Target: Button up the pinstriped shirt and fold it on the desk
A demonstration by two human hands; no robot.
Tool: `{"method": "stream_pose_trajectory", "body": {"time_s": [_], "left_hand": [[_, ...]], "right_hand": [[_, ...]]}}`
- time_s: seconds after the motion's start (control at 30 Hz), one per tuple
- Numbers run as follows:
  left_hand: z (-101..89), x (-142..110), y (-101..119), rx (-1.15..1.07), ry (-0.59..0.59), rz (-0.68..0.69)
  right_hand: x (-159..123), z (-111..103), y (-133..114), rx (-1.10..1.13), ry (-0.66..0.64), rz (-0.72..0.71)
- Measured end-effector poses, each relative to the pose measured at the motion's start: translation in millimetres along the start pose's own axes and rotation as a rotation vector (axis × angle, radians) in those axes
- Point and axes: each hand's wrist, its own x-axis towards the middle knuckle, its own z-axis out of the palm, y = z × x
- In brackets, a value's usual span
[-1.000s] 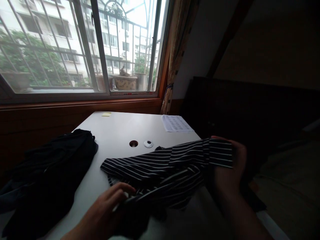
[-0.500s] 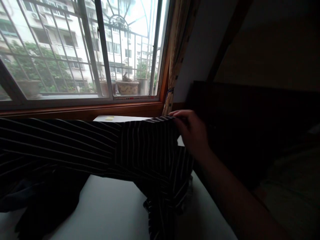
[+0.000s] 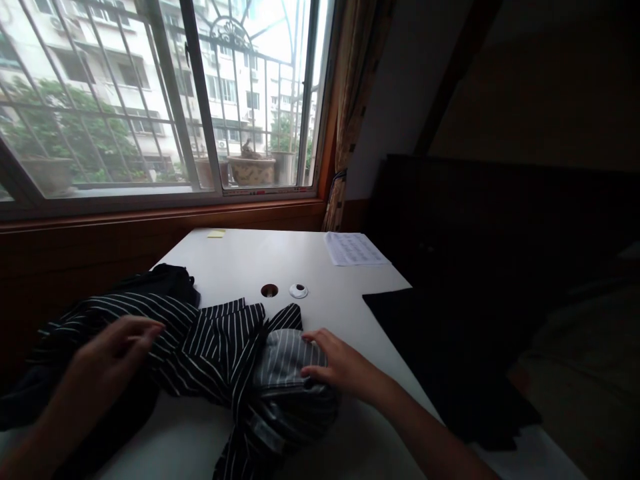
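Note:
A black shirt with white stripes (image 3: 215, 333) lies crumpled on the white table (image 3: 240, 257). Its paler grey striped inner side (image 3: 285, 357) shows at the right end. My right hand (image 3: 340, 363) rests at that grey part, thumb and fingers spread apart. Over the shirt's left part hovers my left hand (image 3: 105, 360), slightly blurred, its fingers curled with a gap to the thumb and no cloth visible between them. Dark clothing (image 3: 165, 283) lies behind and under the shirt on the left.
Printed sheets (image 3: 355, 249) and a yellow sticky note (image 3: 217, 234) lie at the table's far side. A cable hole (image 3: 269, 291) has its round white cover (image 3: 299, 291) beside it. Dark cloth (image 3: 450, 353) hangs over the right edge. A barred window stands behind.
The shirt, held up stretched by my right hand before, now lies bunched on the table. My right hand has lowered and opened. My left hand has come into view.

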Motion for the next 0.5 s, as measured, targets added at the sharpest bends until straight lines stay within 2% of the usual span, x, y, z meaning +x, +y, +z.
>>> {"method": "stream_pose_trajectory", "body": {"time_s": [0.07, 0.1, 0.17, 0.23, 0.3, 0.4, 0.5], "left_hand": [[40.4, -31, 23, -0.014, -0.274, 0.161], [58.9, -44, 35, 0.009, -0.361, 0.207], [89.1, -66, 53, 0.066, -0.434, 0.247], [107.9, -78, 62, 0.08, -0.442, 0.257], [115.6, -81, 63, 0.058, -0.47, 0.242], [112.3, -73, 57, -0.054, -0.514, 0.173], [100.2, -58, 51, -0.264, -0.445, -0.016]], "right_hand": [[-4, 7, 0, 0.005, -0.018, 0.05], [-4, 10, 0, 0.011, -0.024, 0.071], [-4, 12, -2, 0.025, -0.047, 0.107], [-4, 11, -5, 0.033, -0.08, 0.145], [-5, 8, -8, 0.03, -0.093, 0.164], [-13, -1, -11, 0.024, -0.074, 0.15], [-26, -13, -14, 0.036, -0.095, 0.152]]}}
